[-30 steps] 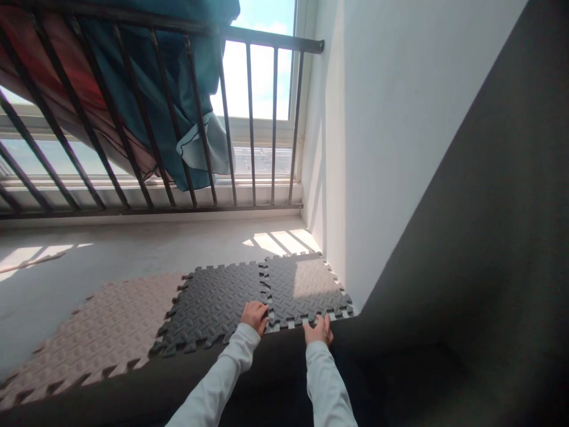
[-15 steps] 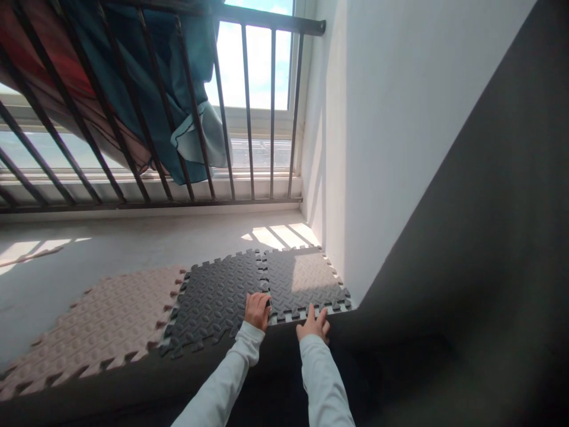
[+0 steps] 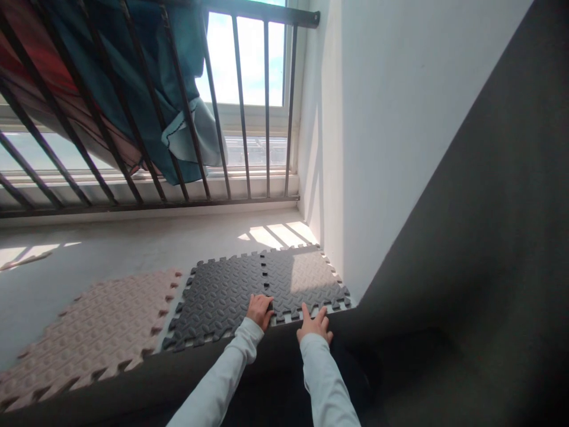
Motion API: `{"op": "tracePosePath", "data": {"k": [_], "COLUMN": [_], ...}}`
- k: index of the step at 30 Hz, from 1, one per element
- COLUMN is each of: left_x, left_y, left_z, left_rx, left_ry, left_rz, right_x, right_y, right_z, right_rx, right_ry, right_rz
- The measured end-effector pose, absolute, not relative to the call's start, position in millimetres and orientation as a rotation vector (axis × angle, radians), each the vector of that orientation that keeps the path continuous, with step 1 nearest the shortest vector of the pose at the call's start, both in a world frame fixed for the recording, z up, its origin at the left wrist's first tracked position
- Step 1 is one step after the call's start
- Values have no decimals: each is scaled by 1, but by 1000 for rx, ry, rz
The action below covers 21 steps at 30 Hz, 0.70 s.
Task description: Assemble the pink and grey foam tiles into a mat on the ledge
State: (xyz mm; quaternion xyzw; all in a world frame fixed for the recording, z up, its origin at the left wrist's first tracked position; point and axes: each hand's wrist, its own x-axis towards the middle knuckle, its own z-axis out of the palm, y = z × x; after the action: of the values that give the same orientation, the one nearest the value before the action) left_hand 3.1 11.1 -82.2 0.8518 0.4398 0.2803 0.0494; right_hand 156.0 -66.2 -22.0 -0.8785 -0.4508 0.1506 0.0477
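Note:
Two dark grey foam puzzle mats lie side by side on the concrete floor, the left mat (image 3: 217, 299) and the right mat (image 3: 302, 279) meeting along a toothed seam. My left hand (image 3: 260, 309) presses on the near end of that seam, fingers curled down onto the foam. Just to its right, my right hand (image 3: 315, 325) rests flat with fingers spread on the near edge of the right mat. A beige foam mat (image 3: 93, 332) lies loose to the left, a gap apart from the grey ones.
A white wall (image 3: 400, 130) runs along the right of the mats. A dark metal railing (image 3: 240, 107) stands at the far side, with teal and red cloth (image 3: 146, 89) hanging on it. Bare concrete floor (image 3: 111, 249) lies beyond the mats.
Both hands stay at the near edge; the left hand has slid slightly right along the seam, and the grey mats sit closer together. The view has shifted a little.

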Motion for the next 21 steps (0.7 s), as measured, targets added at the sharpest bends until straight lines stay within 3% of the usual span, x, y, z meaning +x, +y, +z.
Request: {"op": "tracePosePath", "data": {"k": [7,15,21], "left_x": [-9,-6,-2], "left_y": [25,21,21], "left_z": [-75,-76,-75], "left_rx": [2575,2527,2493], "left_ry": [1362,1404,1420], "left_rz": [653,691,652], "right_x": [158,152,139], "right_y": [-69,-72,-73], "right_z": [-22,-23,-11], "right_rx": [-2685,-2692,-2429], "right_ry": [-1367,-1317,-1449], "right_rz": [423,226,274]}}
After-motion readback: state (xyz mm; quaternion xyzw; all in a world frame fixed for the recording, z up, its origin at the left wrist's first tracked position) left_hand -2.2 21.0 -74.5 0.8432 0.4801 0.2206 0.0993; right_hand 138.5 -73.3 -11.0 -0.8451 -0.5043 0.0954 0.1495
